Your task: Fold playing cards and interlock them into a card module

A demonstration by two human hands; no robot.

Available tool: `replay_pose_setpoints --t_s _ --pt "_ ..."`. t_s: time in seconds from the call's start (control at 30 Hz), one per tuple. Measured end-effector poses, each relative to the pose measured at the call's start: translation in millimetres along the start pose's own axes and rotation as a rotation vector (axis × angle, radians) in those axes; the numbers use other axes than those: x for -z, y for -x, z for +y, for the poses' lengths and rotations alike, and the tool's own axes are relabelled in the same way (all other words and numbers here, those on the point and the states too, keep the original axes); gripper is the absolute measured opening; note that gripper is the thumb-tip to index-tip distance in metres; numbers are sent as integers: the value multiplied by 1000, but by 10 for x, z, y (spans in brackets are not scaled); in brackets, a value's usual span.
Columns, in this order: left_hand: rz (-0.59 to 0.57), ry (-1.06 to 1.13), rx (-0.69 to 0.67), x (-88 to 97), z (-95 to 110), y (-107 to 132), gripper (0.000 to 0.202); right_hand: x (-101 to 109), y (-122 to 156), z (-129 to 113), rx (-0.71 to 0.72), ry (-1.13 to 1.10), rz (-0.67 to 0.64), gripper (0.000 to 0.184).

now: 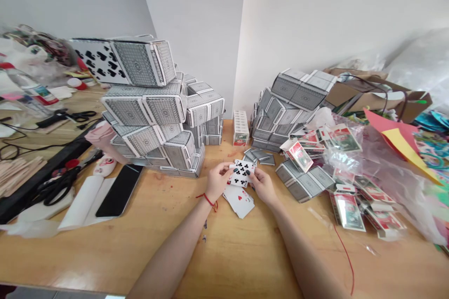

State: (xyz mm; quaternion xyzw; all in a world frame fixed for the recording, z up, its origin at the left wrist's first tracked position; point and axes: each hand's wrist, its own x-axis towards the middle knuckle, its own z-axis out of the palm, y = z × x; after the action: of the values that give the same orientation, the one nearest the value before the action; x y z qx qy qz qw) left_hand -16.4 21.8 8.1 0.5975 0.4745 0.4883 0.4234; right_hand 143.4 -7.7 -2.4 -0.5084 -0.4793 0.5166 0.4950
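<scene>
Between my two hands is a playing card, the seven of clubs (242, 174), face up, with the edge of another card showing at its right. My left hand (220, 180) pinches its left side, a red string bracelet round the wrist. The fingers of my right hand (262, 184) close on the right side. Just below lies a loose pile of face-up cards (239, 200), a heart card among them. Several grey-backed cards (260, 155) rest on the table behind my hands.
Stacked boxes made of cards stand at left (164, 107) and right (291, 103). Between them is a pack of card boxes (240, 128). A phone (119, 191) and black scissors (59, 184) lie left; opened red card boxes (347, 210) and plastic wrap (396, 182) lie right.
</scene>
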Motion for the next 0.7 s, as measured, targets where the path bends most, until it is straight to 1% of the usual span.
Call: replay_pose_setpoints --t_s 0.07,0.23,0.43,0.7 --pt "-16 20 16 2 -14 -8 23 9 -1 0 0 -3 -1 36" --pt "-101 71 60 21 -62 -40 31 1 10 -48 15 -17 8 36" --pt "-86 80 126 30 -74 -49 17 10 23 -64 32 61 15 36" --pt "-101 57 119 37 -62 -48 15 6 33 -68 20 93 19 39"
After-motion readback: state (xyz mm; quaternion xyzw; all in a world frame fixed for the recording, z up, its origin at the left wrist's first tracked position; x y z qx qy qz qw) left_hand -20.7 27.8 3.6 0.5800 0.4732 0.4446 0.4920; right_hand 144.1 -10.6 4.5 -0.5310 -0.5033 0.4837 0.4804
